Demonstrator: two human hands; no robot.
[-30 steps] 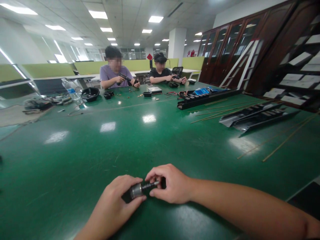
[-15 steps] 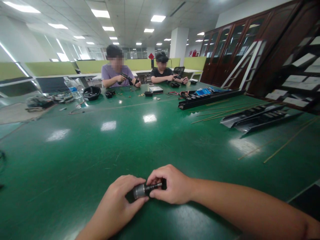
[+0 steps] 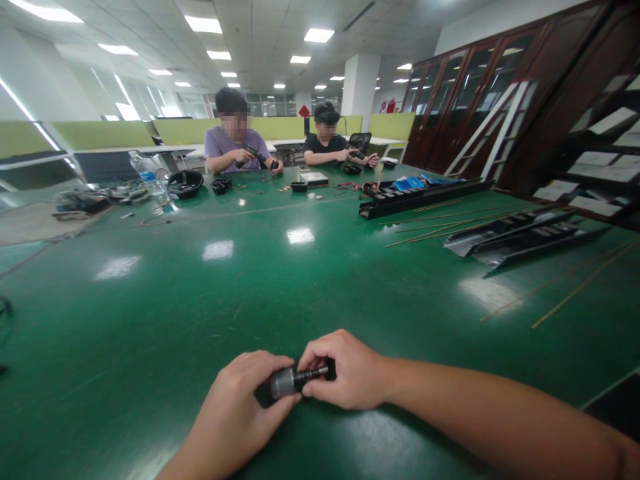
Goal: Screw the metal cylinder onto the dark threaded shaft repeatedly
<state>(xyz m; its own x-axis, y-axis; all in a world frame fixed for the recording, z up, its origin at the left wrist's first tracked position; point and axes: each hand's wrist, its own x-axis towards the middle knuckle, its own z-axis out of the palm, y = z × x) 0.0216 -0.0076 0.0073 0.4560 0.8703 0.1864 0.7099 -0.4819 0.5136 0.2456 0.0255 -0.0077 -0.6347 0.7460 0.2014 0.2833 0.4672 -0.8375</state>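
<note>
At the near middle of the green table (image 3: 280, 287), my left hand (image 3: 243, 393) grips the thick grey body of a cylindrical mechanical part (image 3: 283, 383) between thumb and fingers. From that body a narrower black ribbed shaft points to the right and ends in a bright metal tip. My right hand (image 3: 343, 370) pinches around this shaft, its fingertips close to those of my left hand. The part lies roughly level, low over the tabletop. Whether it touches the surface I cannot tell. My fingers cover some of the body and shaft.
Across the table sit two people, each holding a dark tool (image 3: 257, 157). Black metal channels (image 3: 525, 243) and thin rods (image 3: 425, 237) lie at the right. A plastic bottle (image 3: 150, 183), black trays (image 3: 185, 185) and a white box (image 3: 314, 179) stand at the far side.
Both hands keep the same grip on the part. The whole view has shifted very slightly, and the hands and part appear a little further right.
</note>
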